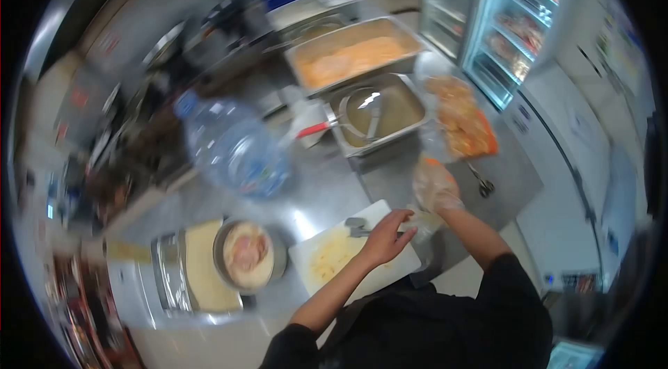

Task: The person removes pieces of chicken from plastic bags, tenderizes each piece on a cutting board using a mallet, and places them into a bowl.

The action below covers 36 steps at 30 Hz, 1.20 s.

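My left hand is bare and stretched out over the white cutting board, fingers apart. Dark-handled utensils, perhaps a knife, lie on the board beside it, along with yellowish crumbs. Just past my left fingertips is a crumpled piece of clear plastic; whether they touch it is unclear. My right hand wears a clear plastic glove with orange smears. It is blurred, and its fingers cannot be made out. Close beyond it lies a clear bag of orange-coated pieces, with scissors to the right.
A large water bottle stands on the steel counter. Behind are a steel pan holding a red-handled strainer and a tray of orange food. At left, a pot of pale food stands by a foil-lined tray.
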### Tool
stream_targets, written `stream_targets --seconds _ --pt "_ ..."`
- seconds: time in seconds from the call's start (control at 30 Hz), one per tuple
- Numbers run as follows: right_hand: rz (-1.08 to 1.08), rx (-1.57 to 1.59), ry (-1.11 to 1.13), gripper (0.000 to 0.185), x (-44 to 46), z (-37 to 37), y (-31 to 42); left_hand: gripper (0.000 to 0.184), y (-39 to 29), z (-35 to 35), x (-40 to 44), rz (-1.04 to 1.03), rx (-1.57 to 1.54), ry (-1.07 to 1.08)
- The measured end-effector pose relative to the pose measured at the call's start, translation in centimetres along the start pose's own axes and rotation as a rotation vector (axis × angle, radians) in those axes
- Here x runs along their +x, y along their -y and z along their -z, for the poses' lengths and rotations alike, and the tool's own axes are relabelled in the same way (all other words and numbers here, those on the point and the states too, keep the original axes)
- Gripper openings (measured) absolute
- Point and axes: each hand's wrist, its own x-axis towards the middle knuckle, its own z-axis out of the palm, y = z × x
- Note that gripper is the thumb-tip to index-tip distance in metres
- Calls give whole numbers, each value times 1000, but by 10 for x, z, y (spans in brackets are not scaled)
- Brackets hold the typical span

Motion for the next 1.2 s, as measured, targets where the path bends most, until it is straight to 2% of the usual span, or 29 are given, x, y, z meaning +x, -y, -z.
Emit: stream_targets --seconds 0.03,0.07,0.13,0.17,0.23,0.33,0.37,0.43,0.47,0.53,0.67,0.73,0.77,0.83,0.87,0.93,0.97,1.03,1.07,1.13,1.17,1.2 --pt "-29 -258 74 41 -3 15 14 36 2 -11 12 -33 8 73" --pt "-69 -233 53 41 -8 19 7 43 4 -22 22 -101 151 21" --pt "256 -323 71 34 -4 22 2 64 7 -38 42 -226 365 -61" --pt "242 -315 67 34 -5 20 -4 64 5 -45 48 -231 367 -45" --pt "328 -251 130 36 -5 10 -27 67 -13 -52 63 -377 430 -101" --pt "484 -163 211 41 1 9 -43 70 -12 -65 72 -397 556 -121" --pt "483 -163 206 41 4 13 -45 70 -7 -65 75 -402 558 -120" --pt "543 -129 353 42 -10 51 -21 69 4 -67 76 -392 448 -233" --pt "539 -124 356 42 -19 64 -13 69 6 -67 75 -388 447 -228" --pt "523 -430 181 45 -36 83 2 69 11 -67 72 -328 454 -212" --pt "361 -513 228 33 -62 83 14 70 16 -69 67 -349 392 -208" --pt "75 202 218 27 -73 63 0 70 22 -70 67 -428 366 -212" --pt "73 201 226 27 -76 63 -8 70 22 -71 65 -420 363 -212" --pt "412 567 88 21 -83 72 -12 68 15 -67 66 -460 370 -161" --pt "412 567 94 21 -85 84 -6 68 14 -66 68 -455 368 -163" --pt "530 -282 161 15 -91 144 35 66 11 -67 73 -491 411 -197" --pt "537 -285 167 15 -91 156 35 66 10 -69 74 -485 412 -204" --pt "819 -344 281 12 -89 173 28 67 8 -73 77 -438 334 -154" --pt "824 -344 281 12 -86 178 31 67 11 -74 80 -436 336 -158" --pt "804 -575 255 19 -82 183 35 71 20 -80 82 -353 287 -109" --pt "800 -573 262 19 -77 185 36 71 26 -84 84 -348 281 -105" --pt "534 -480 246 19 -68 186 38 72 30 -86 90 -380 333 -106"
